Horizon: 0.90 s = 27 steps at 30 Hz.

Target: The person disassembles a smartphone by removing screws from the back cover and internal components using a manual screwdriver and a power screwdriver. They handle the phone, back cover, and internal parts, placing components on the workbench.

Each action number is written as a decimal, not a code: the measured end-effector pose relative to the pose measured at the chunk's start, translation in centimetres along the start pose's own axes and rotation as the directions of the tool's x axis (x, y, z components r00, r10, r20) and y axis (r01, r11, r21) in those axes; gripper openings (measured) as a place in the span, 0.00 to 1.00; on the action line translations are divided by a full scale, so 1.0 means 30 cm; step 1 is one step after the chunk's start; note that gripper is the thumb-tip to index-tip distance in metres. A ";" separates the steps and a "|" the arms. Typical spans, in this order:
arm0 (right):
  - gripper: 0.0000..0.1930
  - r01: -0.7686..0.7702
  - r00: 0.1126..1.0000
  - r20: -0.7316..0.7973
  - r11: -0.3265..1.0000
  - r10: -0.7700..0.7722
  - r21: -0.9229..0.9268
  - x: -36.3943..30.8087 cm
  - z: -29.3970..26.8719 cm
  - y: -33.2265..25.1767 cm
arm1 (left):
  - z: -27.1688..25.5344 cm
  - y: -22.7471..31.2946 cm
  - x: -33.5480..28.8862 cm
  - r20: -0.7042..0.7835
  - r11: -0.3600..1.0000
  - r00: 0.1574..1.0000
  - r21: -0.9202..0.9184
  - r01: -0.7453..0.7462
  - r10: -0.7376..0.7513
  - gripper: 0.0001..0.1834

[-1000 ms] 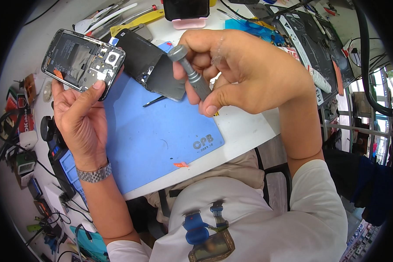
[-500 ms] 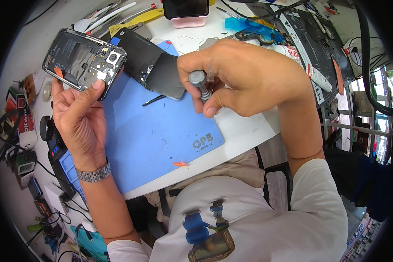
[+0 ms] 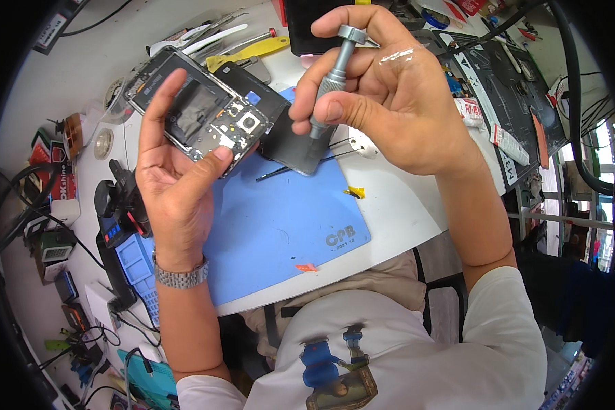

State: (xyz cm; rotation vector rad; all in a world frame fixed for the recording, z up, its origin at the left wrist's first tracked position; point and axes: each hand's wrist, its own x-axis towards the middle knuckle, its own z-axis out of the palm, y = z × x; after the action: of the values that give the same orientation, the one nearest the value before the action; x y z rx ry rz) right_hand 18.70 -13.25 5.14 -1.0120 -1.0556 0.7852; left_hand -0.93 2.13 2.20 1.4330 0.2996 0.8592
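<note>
While the left hand (image 3: 172, 183) grips a flat, round-cornered opened phone (image 3: 199, 109), the right hand (image 3: 404, 113) pinches a ridged grey screwdriver (image 3: 333, 82).

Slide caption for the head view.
Left hand holds an opened black phone, right hand a grey cylindrical metal tool, near a blue mat.

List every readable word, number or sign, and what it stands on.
No wording copied:
Blue mat: letters, smaller figures below; readable.
Black board's white edge: large characters, readable.
Upper white tube: red lettering, partly readable.
Red package: white lettering, partly readable.
Open phone: any print too small.
Elsewhere: too small or blurred.
</note>
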 end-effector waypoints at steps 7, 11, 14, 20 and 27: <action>0.22 -0.164 0.849 0.308 0.769 0.429 -0.618 -0.028 -0.054 -0.055 | 0.017 0.003 -0.014 0.012 0.997 0.998 -0.046 0.061 -0.060 0.42; 0.11 -0.096 0.715 0.314 0.532 0.625 -0.841 -0.026 -0.059 -0.077 | 0.006 0.007 -0.011 -0.006 0.998 0.998 -0.018 0.063 -0.063 0.40; 0.12 -0.083 0.707 0.226 0.396 0.670 -0.914 -0.041 -0.046 -0.083 | 0.002 0.008 -0.011 -0.015 0.998 0.998 -0.005 0.056 -0.056 0.38; 0.13 0.069 0.730 0.229 0.264 0.644 -0.962 -0.064 -0.022 -0.043 | 0.003 0.007 -0.016 -0.012 0.997 0.997 -0.015 0.078 -0.078 0.35; 0.08 -0.129 0.825 0.212 0.540 0.524 -0.832 -0.029 -0.038 -0.057 | -0.010 0.012 -0.029 0.067 0.985 0.986 -0.068 0.159 -0.155 0.22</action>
State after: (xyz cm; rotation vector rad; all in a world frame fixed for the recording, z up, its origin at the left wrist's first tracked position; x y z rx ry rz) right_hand 19.58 -14.93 6.30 -1.9270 -1.7207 0.8960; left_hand -1.83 1.74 2.23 1.3458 0.3269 0.6898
